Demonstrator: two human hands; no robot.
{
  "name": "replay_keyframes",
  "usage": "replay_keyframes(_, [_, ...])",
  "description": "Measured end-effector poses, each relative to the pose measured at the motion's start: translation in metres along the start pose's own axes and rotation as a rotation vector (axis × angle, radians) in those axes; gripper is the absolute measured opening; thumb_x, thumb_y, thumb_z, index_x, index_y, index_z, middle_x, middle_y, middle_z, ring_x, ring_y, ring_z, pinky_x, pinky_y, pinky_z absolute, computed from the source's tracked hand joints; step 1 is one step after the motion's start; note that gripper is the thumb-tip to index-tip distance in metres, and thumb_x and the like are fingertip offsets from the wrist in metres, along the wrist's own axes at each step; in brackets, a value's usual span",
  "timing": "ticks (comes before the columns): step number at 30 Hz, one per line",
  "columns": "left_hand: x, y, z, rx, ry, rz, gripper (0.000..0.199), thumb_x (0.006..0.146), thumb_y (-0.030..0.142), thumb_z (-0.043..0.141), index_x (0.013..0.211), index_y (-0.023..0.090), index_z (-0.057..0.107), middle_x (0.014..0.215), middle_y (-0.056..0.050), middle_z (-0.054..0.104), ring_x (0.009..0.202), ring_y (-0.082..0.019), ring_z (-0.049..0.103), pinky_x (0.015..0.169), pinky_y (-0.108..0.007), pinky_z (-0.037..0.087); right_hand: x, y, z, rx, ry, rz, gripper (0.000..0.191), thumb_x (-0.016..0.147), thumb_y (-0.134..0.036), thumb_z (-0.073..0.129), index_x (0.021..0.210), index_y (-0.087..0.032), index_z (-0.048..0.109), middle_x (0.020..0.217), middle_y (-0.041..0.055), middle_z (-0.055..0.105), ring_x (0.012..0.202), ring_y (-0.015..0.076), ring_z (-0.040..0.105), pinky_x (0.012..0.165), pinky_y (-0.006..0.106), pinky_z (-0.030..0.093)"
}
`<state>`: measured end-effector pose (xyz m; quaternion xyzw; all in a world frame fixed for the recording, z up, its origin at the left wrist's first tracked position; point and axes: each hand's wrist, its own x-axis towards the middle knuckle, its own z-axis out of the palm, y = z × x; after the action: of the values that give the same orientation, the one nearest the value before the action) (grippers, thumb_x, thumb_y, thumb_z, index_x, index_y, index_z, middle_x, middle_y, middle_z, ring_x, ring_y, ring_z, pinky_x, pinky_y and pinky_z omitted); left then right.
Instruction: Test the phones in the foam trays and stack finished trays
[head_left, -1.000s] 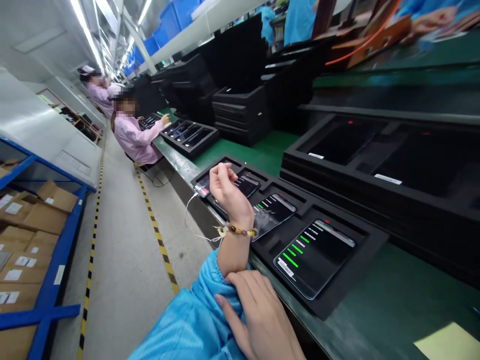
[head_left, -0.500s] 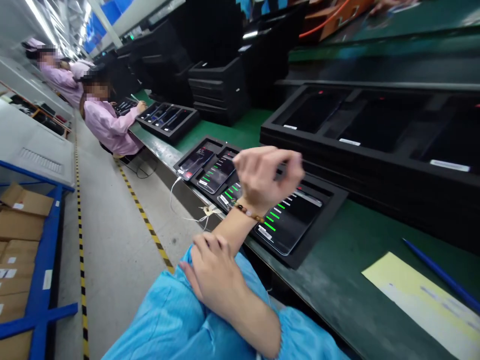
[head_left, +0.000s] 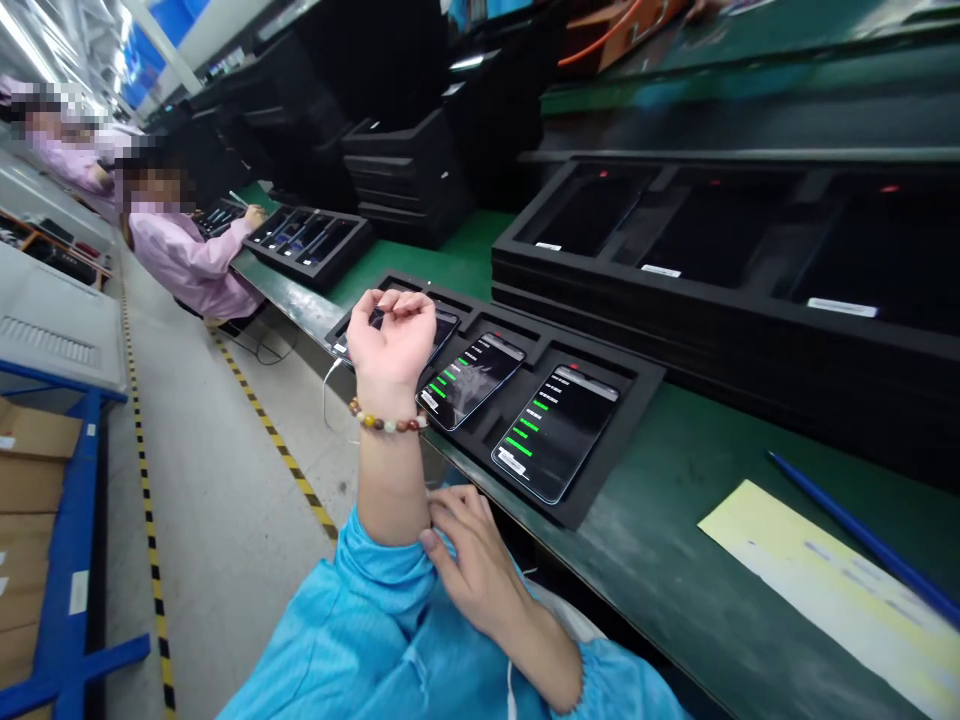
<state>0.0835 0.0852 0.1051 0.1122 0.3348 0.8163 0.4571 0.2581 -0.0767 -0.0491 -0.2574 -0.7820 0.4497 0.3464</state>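
Note:
My left hand (head_left: 392, 338) is raised over the phone tray, palm towards me. Its fingers curl in loosely with nothing visible in them, and a beaded bracelet (head_left: 388, 422) circles the wrist. My right hand (head_left: 472, 555) is at the rolled cuff of my blue left sleeve (head_left: 382, 570), thumb and fingers closed on its edge by the forearm. Under and beside my left hand is a black foam tray (head_left: 592, 500) holding several phones. A lit phone (head_left: 559, 430) with green and white text lies at the right, another phone (head_left: 474, 380) beside it. My left hand partly hides the phones further left.
Stacked black trays (head_left: 675, 330) with dark-screened phones stand behind. A yellow paper (head_left: 817, 590) and blue pen (head_left: 855, 530) lie on the green bench (head_left: 660, 560) at right. A white cable (head_left: 327, 390) hangs off the front edge. A co-worker in pink (head_left: 180, 250) sits further along.
My left hand has moved left and turned its palm towards me, uncovering two phones. My right hand has shifted to the right side of the left cuff. The view has swung slightly right.

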Motion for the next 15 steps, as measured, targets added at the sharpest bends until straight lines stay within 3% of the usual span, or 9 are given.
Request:
replay_keyframes(2, [-0.007,0.005,0.001,0.043,0.0,0.078,0.038,0.112,0.015,0.034,0.074,0.024,0.034,0.067,0.003,0.033,0.06,-0.014,0.04,0.069,-0.026,0.048,-0.001,0.002,0.005,0.045,-0.037,0.026,0.06,0.117,-0.062,0.025,0.093,-0.021,0.063,0.099,0.0071,0.066,0.095,0.0245,0.056,0.083,0.041,0.048])
replay_keyframes(4, [-0.012,0.006,0.005,0.094,0.032,0.244,0.034,0.111,0.02,0.04,0.077,0.025,0.037,0.069,0.004,0.031,0.059,-0.015,0.038,0.066,-0.026,0.045,-0.005,-0.006,0.008,0.016,-0.033,0.018,0.063,0.117,-0.063,0.027,0.087,-0.021,0.063,0.095,0.0065,0.062,0.092,0.0232,0.054,0.08,0.04,0.046])
replay_keyframes(8, [-0.021,-0.02,0.011,0.249,0.129,0.98,0.022,0.106,0.026,0.053,0.083,0.025,0.049,0.072,0.005,0.033,0.061,-0.015,0.036,0.066,-0.028,0.038,-0.008,-0.039,0.016,-0.153,0.028,-0.197,0.056,0.111,-0.066,0.05,0.08,-0.021,0.063,0.091,0.0052,0.058,0.089,0.0223,0.051,0.078,0.038,0.044])
replay_keyframes(11, [-0.035,-0.054,0.009,0.479,0.012,1.423,0.014,0.1,0.025,0.062,0.087,0.026,0.056,0.074,0.005,0.042,0.063,-0.016,0.041,0.07,-0.032,0.038,0.005,-0.056,0.022,-0.333,-0.005,-0.389,0.046,0.106,-0.062,0.064,0.085,-0.021,0.066,0.102,0.006,0.065,0.096,0.0229,0.054,0.082,0.038,0.049])
replay_keyframes(13, [-0.045,-0.068,0.007,0.647,-0.155,1.53,0.012,0.096,0.027,0.068,0.088,0.027,0.059,0.07,0.005,0.046,0.064,-0.017,0.046,0.073,-0.035,0.041,0.014,-0.057,0.022,-0.405,-0.005,-0.436,0.044,0.108,-0.059,0.062,0.089,-0.02,0.068,0.115,0.0085,0.069,0.104,0.0236,0.056,0.085,0.037,0.052])
replay_keyframes(15, [-0.051,-0.068,0.007,0.708,-0.197,1.515,0.013,0.095,0.026,0.068,0.087,0.026,0.058,0.068,0.005,0.048,0.064,-0.018,0.048,0.073,-0.036,0.042,0.017,-0.053,0.018,-0.385,0.076,-0.422,0.039,0.11,-0.053,0.059,0.104,-0.017,0.072,0.126,0.0118,0.07,0.113,0.0246,0.057,0.091,0.037,0.055])
